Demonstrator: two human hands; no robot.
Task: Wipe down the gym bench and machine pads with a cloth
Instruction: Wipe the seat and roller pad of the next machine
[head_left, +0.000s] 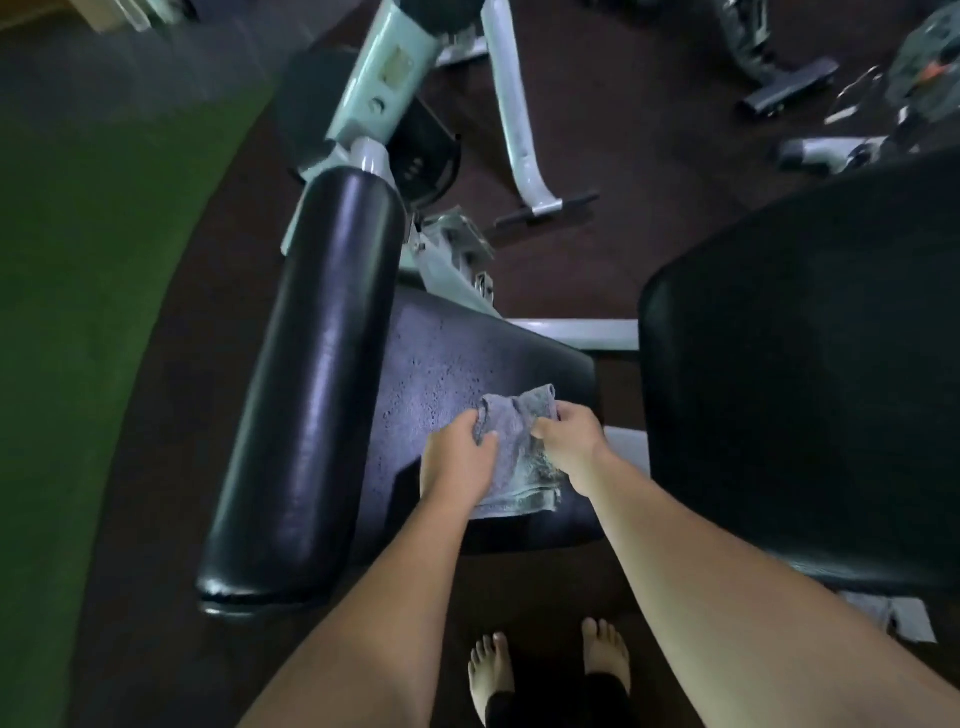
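Note:
A grey cloth (514, 452) hangs bunched over the flat black seat pad (441, 364) of a gym machine. My left hand (457, 462) grips the cloth's left edge with fingers and thumb. At the cloth's upper right edge, my right hand (569, 436) pinches it. A long black roller pad (322, 374) lies along the seat's left side. A large black back pad (800, 374) stands to the right. The seat surface looks speckled and dull.
The machine's pale metal frame (384, 67) rises behind the roller, with a floor leg (524, 140). Green turf (78, 260) covers the floor at left. Loose gym equipment (789, 88) lies at the back right. My bare feet (545, 670) stand on dark flooring below.

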